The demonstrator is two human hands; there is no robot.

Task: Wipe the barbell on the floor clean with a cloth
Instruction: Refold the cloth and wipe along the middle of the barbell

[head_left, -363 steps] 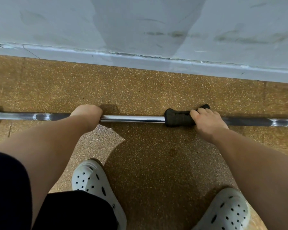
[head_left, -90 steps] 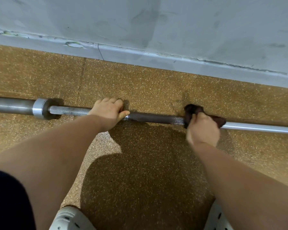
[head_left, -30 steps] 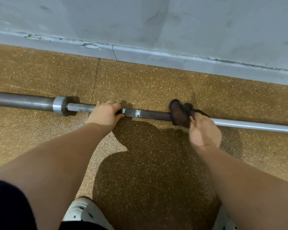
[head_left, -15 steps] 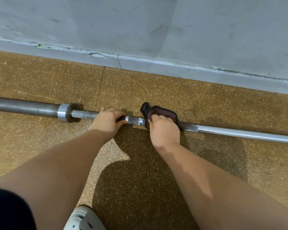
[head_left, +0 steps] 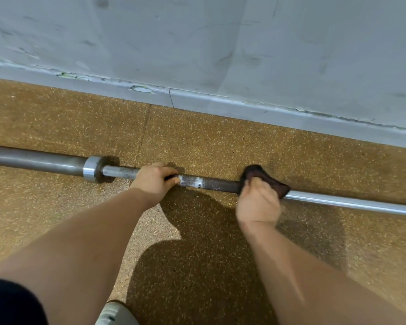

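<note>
Seen from a head-worn camera looking down: a person's two bare forearms reach to a steel barbell (head_left: 216,184). It lies on a speckled brown floor (head_left: 197,137), roughly parallel to a scuffed grey wall (head_left: 220,43). The bar's shiny collar (head_left: 90,168) is the reference point here.

Left of the collar runs the thicker loading end (head_left: 33,159). Just right of the collar, the left hand (head_left: 155,181) is clenched round the thin shaft, knuckles up, pinning it. Further right of the collar, past a stretch of rough, dark knurled shaft, the right hand (head_left: 258,202) grasps a dark cloth (head_left: 267,181) folded over the bar. That hand is blurred, so its exact finger placement cannot be made out. Beyond the cloth, farthest from the collar, the shaft is smooth and bright. The toe of a pale shoe (head_left: 114,315) shows at the bottom edge, below and slightly right of the collar.

Likely risks from here:
- **Rolling:** the bar is round and sits free on the floor, so a slack left hand could let it roll toward the wall or twist under the wiping stroke.
- **Snagging:** the knurling may catch or bunch the cloth and pull it from the right hand.
- **Missed underside:** the part against the floor may go unwiped unless the bar is turned, and knuckles could scrape the floor.
- **Missed end:** the loading end left of the collar looks dull and could be overlooked.
</note>
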